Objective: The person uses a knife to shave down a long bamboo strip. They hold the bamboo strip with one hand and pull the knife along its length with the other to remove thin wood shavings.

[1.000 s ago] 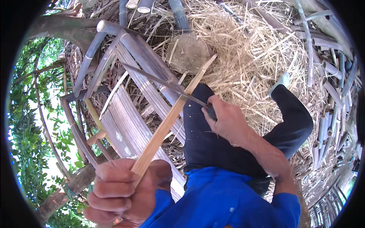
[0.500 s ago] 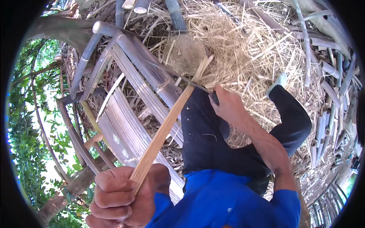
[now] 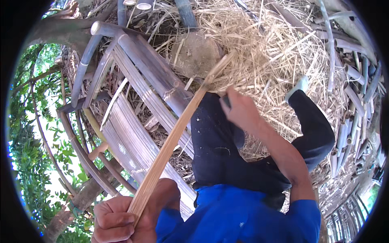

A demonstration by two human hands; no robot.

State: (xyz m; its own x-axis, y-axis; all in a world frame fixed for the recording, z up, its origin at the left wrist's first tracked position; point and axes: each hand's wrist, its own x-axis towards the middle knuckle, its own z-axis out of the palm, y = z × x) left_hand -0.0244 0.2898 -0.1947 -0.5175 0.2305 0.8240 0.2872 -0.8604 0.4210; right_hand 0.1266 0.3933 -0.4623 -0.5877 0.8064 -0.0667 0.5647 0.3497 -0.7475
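Note:
My left hand [image 3: 117, 222], low at the left, is closed round the near end of a long pale bamboo strip [image 3: 170, 139]. The strip slants up and away to the right, past my left knee, to a narrower far end over the straw. My right hand [image 3: 242, 107] grips the dark handle of a knife [image 3: 227, 101], to the right of the strip. Motion smears the fingers and the blade; most of the blade cannot be made out. Where the blade meets the strip, if it does, is unclear.
A bench of bamboo poles and slats [image 3: 142, 91] stands left of my legs. Beyond my knee is a round wooden block [image 3: 196, 54]. Shavings [image 3: 263, 52] cover the ground ahead, and cut bamboo pieces [image 3: 356, 101] are heaped at the right. Leaves [image 3: 32, 141] fill the far left.
My left hand has moved slightly down and left, and the strip with it. The blade, plainly seen across the strip before, is now blurred. My right hand's fingers have shifted slightly.

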